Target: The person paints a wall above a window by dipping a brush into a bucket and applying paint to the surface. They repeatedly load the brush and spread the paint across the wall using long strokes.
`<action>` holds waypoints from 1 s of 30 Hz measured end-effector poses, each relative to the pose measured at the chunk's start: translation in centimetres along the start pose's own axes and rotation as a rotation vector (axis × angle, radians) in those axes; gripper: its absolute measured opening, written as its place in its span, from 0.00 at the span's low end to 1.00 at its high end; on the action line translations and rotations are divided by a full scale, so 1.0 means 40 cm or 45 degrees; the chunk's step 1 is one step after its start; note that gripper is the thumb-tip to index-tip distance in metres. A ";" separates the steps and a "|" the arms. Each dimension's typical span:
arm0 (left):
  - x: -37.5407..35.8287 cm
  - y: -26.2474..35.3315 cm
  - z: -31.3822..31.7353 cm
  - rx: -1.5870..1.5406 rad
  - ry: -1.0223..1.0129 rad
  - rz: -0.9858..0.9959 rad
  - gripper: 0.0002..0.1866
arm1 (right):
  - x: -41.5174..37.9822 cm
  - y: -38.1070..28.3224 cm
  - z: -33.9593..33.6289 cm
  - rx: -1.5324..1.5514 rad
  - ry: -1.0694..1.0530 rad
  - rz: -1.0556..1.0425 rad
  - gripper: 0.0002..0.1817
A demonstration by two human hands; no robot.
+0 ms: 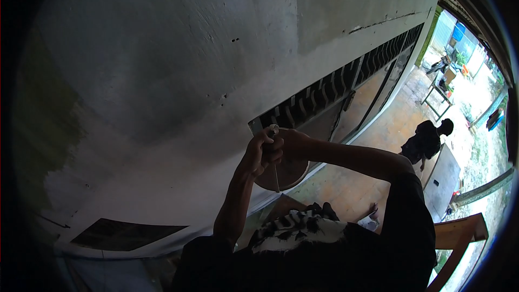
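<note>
My left hand (261,154) is closed around a thin pale rod (277,178), which runs down from below the fist. A light, knobby end (274,128) pokes out above the same fist. My right hand (293,143) is pressed against the left one, its fingers curled and mostly hidden; what it grips I cannot tell. Below both hands is a round brown pan-like thing (294,172) with a paler rim, and the rod overlaps it in this view. Both hands are close to the grey wall (178,103).
A slatted vent and window frame (338,86) run along the wall on the right. A dark opening (127,233) is low at left. A person (424,140) stands on the stained floor (346,186) near a grey board (442,181). A wooden frame (459,232) rises at right.
</note>
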State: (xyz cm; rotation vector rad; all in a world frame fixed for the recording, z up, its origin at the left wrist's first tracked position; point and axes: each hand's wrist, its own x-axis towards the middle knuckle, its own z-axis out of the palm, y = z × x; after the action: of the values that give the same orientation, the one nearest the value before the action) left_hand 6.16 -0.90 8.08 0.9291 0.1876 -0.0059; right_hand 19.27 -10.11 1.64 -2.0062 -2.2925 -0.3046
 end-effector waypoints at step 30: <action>-0.021 -0.018 -0.054 -0.017 0.236 0.075 0.02 | -0.226 0.010 -0.260 0.428 0.584 0.495 0.09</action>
State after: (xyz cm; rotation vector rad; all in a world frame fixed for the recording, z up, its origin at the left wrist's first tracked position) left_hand 4.95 0.32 6.38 0.9219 0.3316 0.1365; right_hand 20.18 -20.95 10.12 -1.9069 -1.5331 -0.2868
